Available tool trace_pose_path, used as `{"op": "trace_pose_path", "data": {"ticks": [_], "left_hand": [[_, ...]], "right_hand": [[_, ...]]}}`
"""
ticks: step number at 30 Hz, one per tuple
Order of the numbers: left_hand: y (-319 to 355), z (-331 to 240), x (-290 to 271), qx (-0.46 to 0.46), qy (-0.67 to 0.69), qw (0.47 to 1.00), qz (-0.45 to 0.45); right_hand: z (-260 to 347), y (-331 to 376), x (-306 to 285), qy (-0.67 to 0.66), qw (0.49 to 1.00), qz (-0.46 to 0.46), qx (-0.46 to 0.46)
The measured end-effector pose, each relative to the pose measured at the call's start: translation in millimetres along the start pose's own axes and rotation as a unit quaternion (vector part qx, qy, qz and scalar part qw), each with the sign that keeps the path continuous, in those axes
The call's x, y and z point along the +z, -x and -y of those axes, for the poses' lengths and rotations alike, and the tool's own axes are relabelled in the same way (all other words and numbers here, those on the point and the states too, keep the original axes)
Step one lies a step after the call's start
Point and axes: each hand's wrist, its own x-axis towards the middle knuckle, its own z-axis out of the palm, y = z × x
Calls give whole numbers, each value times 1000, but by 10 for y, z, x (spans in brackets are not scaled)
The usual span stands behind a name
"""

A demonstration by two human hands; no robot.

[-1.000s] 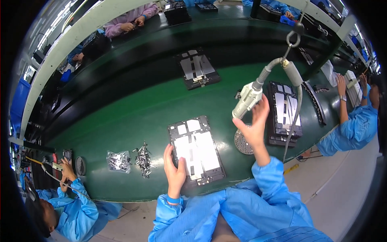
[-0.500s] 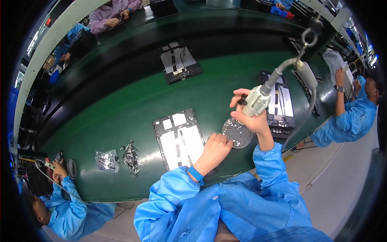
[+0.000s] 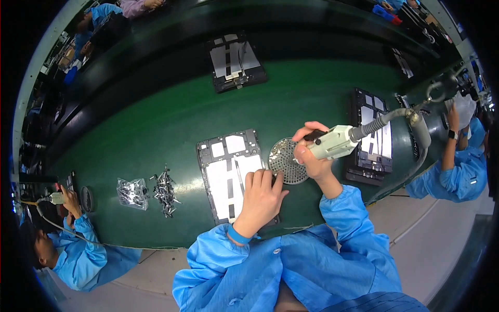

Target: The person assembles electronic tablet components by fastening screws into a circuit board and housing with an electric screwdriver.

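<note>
My right hand is wrapped round a pale electric screwdriver, whose cable and spring lead off to the right. The driver's tip is hidden from this view. Below and left of it lies a round dish full of small holes. My left hand rests over the right edge of an opened tablet-like device, fingers stretched out and thumb apart, with nothing visible in it. That device has a black frame with silver-white panels and lies flat on the green bench.
A stack of similar devices stands right of the dish; another stack lies farther back. To the left are a clear bag of small metal parts and a loose pile of them. Co-workers in blue sit at both sides.
My left hand has moved left from the dish's edge onto the device, its fingers straightening. The screwdriver in my right hand has tipped nearer to level. The whole view has shifted slightly.
</note>
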Motion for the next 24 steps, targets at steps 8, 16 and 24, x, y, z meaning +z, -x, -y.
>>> {"op": "trace_pose_path", "data": {"ticks": [8, 16, 24], "left_hand": [[-51, 27, 32, -9, -3, 1000, 20], [-61, -3, 3, -29, -38, 997, 55], [-62, -15, 8, -49, -46, 995, 75]], "right_hand": [[-111, -23, -17, 10, 1000, -13, -10], [-147, 48, 20, 6, 1000, -13, 1], [-179, 54, 27, -5, 1000, -18, 8]]}}
